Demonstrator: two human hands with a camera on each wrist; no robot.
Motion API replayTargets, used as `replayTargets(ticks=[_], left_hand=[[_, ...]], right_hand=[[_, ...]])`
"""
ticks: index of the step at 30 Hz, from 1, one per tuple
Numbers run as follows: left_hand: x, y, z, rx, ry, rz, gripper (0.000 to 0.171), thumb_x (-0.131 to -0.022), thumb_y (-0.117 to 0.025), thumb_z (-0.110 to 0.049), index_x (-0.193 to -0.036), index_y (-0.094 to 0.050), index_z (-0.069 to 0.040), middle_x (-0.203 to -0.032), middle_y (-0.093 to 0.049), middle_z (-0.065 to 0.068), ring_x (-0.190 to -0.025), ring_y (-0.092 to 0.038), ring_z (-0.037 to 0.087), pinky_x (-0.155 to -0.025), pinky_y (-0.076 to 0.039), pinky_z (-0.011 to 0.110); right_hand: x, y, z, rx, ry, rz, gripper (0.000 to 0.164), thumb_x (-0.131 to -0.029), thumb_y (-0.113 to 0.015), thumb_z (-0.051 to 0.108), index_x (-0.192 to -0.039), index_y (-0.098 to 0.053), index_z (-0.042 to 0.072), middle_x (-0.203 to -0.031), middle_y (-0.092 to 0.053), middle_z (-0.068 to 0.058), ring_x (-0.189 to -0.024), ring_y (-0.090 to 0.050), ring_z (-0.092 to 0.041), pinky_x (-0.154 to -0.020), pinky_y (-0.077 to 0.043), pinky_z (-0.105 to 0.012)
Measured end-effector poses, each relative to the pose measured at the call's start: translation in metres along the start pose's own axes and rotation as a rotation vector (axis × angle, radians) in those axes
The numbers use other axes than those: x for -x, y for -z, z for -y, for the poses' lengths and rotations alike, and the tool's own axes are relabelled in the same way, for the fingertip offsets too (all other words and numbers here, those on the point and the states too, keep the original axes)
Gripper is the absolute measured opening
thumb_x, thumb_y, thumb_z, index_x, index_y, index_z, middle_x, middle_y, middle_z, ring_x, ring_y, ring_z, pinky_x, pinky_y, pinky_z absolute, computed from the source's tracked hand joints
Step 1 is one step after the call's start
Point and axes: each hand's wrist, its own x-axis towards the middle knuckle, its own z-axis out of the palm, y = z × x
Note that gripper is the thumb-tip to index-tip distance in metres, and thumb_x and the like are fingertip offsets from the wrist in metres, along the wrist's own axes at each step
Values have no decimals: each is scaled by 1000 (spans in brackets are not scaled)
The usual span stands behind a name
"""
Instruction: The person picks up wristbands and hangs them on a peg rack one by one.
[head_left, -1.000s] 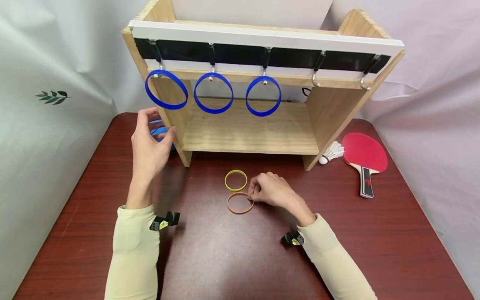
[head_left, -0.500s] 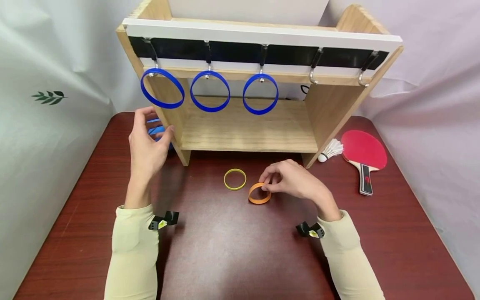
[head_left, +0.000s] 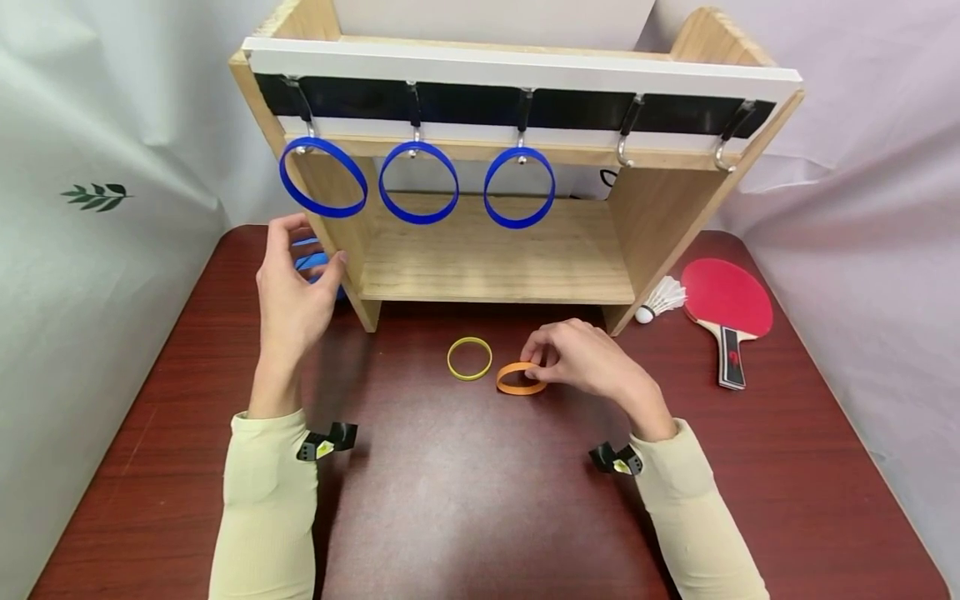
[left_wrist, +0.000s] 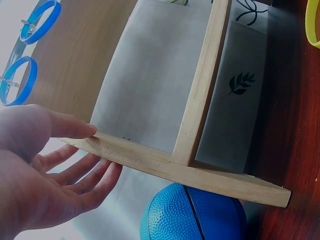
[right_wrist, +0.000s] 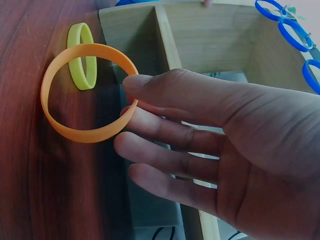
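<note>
An orange wristband (right_wrist: 85, 136) is pinched at its edge between the thumb and forefinger of my right hand (head_left: 588, 360), just above the table in front of the shelf. To its left lies a yellow wristband (head_left: 469, 378) on the tabletop. My left hand (head_left: 292, 300) holds the front edge of the wooden shelf's left side panel (left_wrist: 200, 182), thumb on one face and fingers on the other. Three blue wristbands (head_left: 417, 220) hang from hooks along the shelf's front strip. Two hooks on the right, one of them a metal hook (head_left: 624, 154), bear nothing.
Behind my left hand, a blue ball (left_wrist: 172, 215) sits against the shelf's outer side. A shuttlecock (head_left: 662, 300) and a red table tennis paddle (head_left: 727, 298) lie right of the shelf. White cloth (head_left: 112, 292) surrounds the dark red table (head_left: 450, 517).
My right hand has picked up the orange wristband and moved it right, away from the yellow one. The band then tilted flatter. My left hand keeps its hold on the panel.
</note>
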Motion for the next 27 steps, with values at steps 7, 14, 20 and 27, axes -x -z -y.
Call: replayTargets(ticks=[7,14,20,27], left_hand=[[-1,1,5,-7,-5,-3,43,-91,-65,-4,-131,-48,-2,-125,-58,14,-109,-60,27,-87,-53,31],[-1,1,5,0,-6,-5,43,-91,-65,-4,-131,-48,-2,-125,-58,14,-108,-60,28,-88,-53,32],[-5,0,24,-6,-8,-14,45,-90,-66,-4,-132,-48,-3,-125,-58,11,-108,-61,26,-88,-54,34],[-10,-2,43,-5,-20,-13,49,-89,-70,-10,-134,-48,-10,-126,-58,6,-108,-61,22,-87,-54,34]], right_hand=[[1,-1,0,17,-13,24,13,-80,-82,19,-89,-73,21,-76,-63,17,-66,-59,1,-62,-49,-27],[7,14,3,-60,77,-65,10,-83,-79,19,-91,-74,20,-79,-65,17,-68,-60,-2,-62,-50,-25],[21,42,8,-418,143,-295,18,-83,-79,11,-100,-76,15,-87,-71,3,-73,-66,-15,-59,-54,-27],[27,79,26,-1168,392,-791,23,-78,-65,-25,-101,-61,-23,-90,-66,-31,-59,-62,-32,-46,-53,-36]])
